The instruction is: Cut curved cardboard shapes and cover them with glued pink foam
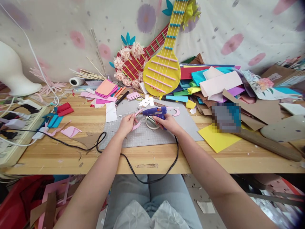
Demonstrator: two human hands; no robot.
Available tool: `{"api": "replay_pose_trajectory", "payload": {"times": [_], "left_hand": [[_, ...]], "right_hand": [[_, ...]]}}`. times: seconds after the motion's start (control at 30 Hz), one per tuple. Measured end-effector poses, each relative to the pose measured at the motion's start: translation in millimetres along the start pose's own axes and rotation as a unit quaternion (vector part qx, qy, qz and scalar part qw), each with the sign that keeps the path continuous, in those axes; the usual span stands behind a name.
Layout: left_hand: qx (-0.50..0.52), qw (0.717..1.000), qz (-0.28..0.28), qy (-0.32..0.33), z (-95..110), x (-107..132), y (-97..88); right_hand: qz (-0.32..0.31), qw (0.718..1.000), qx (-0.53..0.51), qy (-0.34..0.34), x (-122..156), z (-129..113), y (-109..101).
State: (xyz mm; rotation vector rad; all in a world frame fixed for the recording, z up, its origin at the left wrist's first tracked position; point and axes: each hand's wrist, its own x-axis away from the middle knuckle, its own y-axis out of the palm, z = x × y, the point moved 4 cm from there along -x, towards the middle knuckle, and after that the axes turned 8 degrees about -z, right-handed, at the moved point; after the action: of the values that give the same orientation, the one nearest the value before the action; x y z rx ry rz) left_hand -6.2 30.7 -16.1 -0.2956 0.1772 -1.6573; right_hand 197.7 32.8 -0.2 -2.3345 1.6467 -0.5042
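My right hand (168, 122) is wrapped round a blue glue gun (152, 112), its nozzle pointing left. Its black cord (156, 182) loops down past the table edge and off to the left. Between the fingertips of my left hand (128, 123) is a narrow pink strip (138, 112), close to the nozzle. A curved pink piece (136, 125) shows just beside those fingers. Under the glue gun lie scissors with pale handles (152, 123). Another curved pink piece (176, 112) rests right of the gun on the grey cutting mat (143, 140).
Yellow (162, 74) and red (133, 63) lute-shaped crafts lean at the back. Coloured sheets (221, 84) pile up at the back right, with a yellow sheet (215, 137) nearer. A power strip (14, 140) stands at the left, a wooden-handled tool (269, 144) at the right.
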Motion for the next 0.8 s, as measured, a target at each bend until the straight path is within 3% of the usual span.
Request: {"api": "replay_pose_trajectory", "payload": {"times": [0.23, 0.8], "left_hand": [[0.001, 1.0, -0.005, 0.003, 0.4, -0.8, 1.0], [-0.013, 1.0, -0.01, 0.001, 0.9, -1.2, 1.6]], "right_hand": [[0.034, 0.996, 0.071, -0.031, -1.2, -4.5, 1.3], [0.04, 0.993, 0.105, -0.047, -3.1, -3.9, 4.1]]}}
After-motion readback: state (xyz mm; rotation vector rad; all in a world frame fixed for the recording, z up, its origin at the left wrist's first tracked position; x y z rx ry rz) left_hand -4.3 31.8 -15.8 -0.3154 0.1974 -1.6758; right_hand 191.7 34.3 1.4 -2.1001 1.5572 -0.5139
